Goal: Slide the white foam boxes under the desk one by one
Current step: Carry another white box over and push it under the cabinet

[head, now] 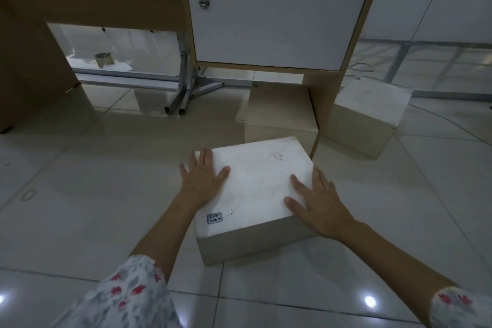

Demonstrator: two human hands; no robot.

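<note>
While open tiled floor [106, 168] stretches toward the desk [269, 8] at upper centre, the white foam box [255, 189] sits mid-frame (its label [214, 218] reads "cup 0007"); left hand [202, 176] and right hand [316, 205] lie flat, fingers spread, on its opposite top edges; another foam box [370, 114] stands right of the desk

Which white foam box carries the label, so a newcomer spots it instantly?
Start at the wooden desk cabinet with the white locked door. On the tiled floor before it sits a white rectangular foam box under both hands. Only it bears a small handwritten sticker at its near-left corner.
</note>
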